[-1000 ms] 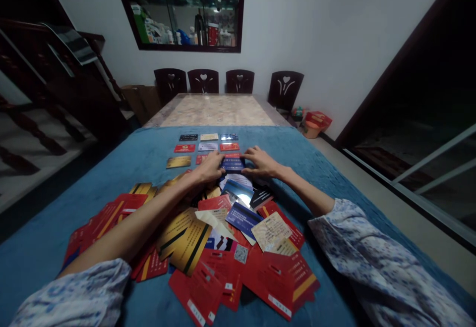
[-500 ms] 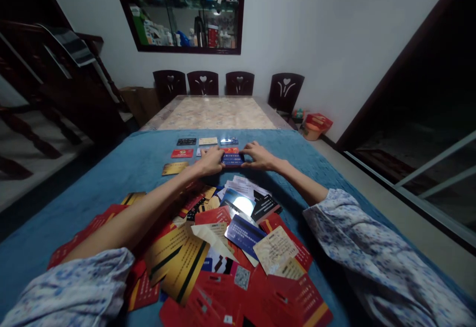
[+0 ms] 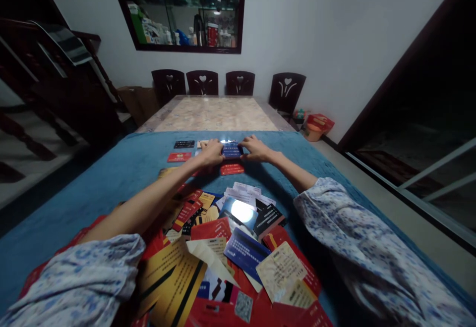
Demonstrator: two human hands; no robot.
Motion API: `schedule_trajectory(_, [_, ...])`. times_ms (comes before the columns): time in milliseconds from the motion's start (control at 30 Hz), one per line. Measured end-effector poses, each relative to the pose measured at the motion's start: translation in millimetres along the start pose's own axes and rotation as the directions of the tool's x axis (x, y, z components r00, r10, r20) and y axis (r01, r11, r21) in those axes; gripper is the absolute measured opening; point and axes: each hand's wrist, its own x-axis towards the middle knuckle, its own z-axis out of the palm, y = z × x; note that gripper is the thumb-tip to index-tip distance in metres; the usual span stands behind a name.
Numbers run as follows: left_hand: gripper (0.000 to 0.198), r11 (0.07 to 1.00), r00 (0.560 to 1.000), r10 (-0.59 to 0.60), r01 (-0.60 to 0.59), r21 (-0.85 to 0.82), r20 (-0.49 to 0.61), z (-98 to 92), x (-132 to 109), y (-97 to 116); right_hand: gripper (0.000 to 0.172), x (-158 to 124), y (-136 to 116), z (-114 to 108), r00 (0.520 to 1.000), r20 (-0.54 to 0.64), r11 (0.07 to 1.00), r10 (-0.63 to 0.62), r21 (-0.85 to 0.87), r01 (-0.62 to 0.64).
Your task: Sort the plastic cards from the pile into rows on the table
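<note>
1. Four dark chairs (image 3: 240, 83) line the far side of the desk (image 3: 226, 111); a cardboard box (image 3: 139, 103) sits on the far left and an orange basin (image 3: 313, 132) on the floor at far right.
2. A blue cloth (image 3: 92, 183) covers the near part of the desk, with one heap of overlapping cards (image 3: 238, 213) on it, too jumbled to count; the left forearm (image 3: 156, 193) crosses its left part and hides some.
3. Beyond the heap, one black card (image 3: 184, 144) lies at far left and one red card (image 3: 179, 157) just nearer; a second red card (image 3: 232, 169) lies to the right. Others are partly covered by the left hand (image 3: 211, 152).
4. One dark blue card (image 3: 232, 152) is beyond the second red card, between both hands.
5. The left hand's fingers grasp its left edge, and the right hand's (image 3: 256, 148) its right edge.
</note>
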Motion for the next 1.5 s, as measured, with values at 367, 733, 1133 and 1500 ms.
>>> schedule_trajectory(367, [0.039, 0.999, 0.999, -0.037, 0.037, 0.034, 0.003, 8.8, 35.8, -8.3, 0.055, 41.4, 14.8, 5.5, 0.998, 0.041, 0.998, 0.046, -0.042, -0.044])
schedule_trajectory(733, [0.036, 0.997, 0.997, -0.071, 0.07, 0.022, 0.025, 15.4, 59.1, -15.6, 0.057, 72.7, 23.4, 13.1, 0.989, 0.076, 0.991, 0.124, -0.064, -0.12])
schedule_trajectory(1133, [0.03, 0.994, 0.994, -0.098, 0.1, -0.046, 0.046, 27.0, 81.3, -20.8, 0.056, 101.0, 38.2, 30.7, 0.986, 0.102, 0.987, 0.135, -0.106, -0.124])
schedule_trajectory(1500, [0.026, 0.994, 0.988, -0.11, 0.107, 0.032, 0.111, 25.2, 92.9, -23.3, 0.048, 115.1, 39.6, 30.0, 0.987, 0.134, 0.991, 0.09, -0.113, -0.075])
